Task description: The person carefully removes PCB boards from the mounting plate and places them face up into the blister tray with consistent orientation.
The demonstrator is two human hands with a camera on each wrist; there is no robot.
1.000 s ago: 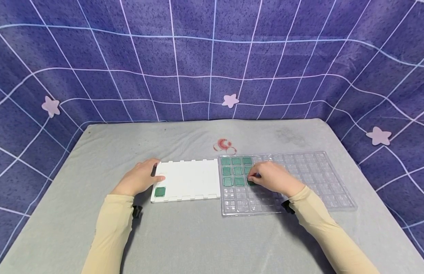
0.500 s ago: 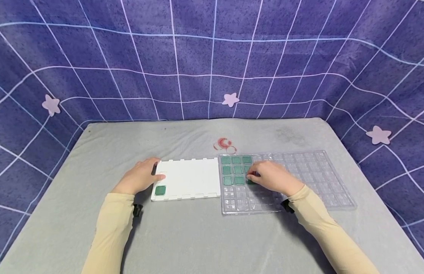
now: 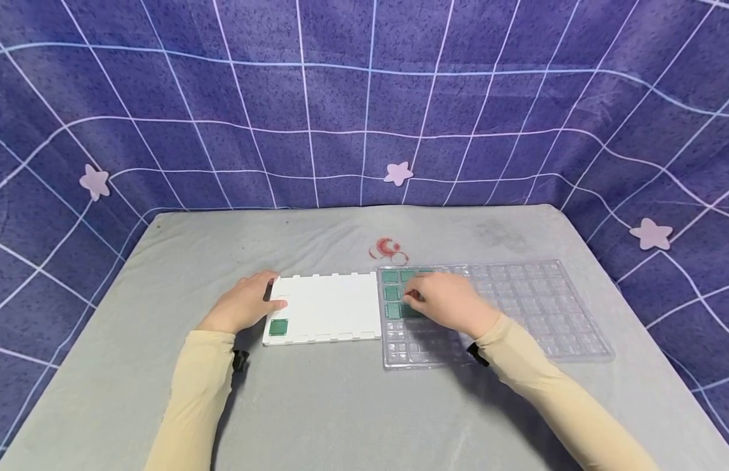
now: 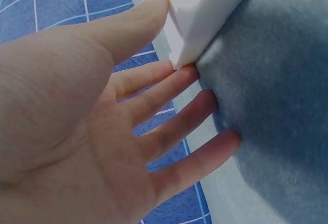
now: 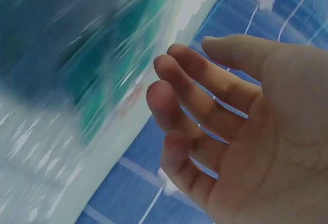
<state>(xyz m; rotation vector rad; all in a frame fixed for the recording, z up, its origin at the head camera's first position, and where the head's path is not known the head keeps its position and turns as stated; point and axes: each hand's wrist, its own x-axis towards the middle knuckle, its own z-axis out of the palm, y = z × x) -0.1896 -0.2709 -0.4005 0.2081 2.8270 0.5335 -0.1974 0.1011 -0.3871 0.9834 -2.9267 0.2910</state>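
My left hand (image 3: 240,304) holds the left end of a white flat tray (image 3: 329,304) with notched edges. In the left wrist view its thumb lies on the tray's rim, and fingertips touch the corner beneath. One green square circuit board (image 3: 278,327) sits in the tray's near left corner. Over the left part of a clear plastic blister tray (image 3: 529,307), my right hand (image 3: 449,301) hovers with loosely bent fingers. The right wrist view shows nothing between thumb and fingers. Several green boards (image 3: 391,293) fill the blister tray's left pockets; the hand hides some.
Both trays stand side by side on a grey cloth-covered table (image 3: 340,405). A red mark (image 3: 388,247) lies on the cloth behind them. Purple grid curtains (image 3: 340,98) with pale stars close off the back and sides.
My right hand has shifted left across the blister tray, away from the third-column board it was touching. The left hand stays on the white tray.
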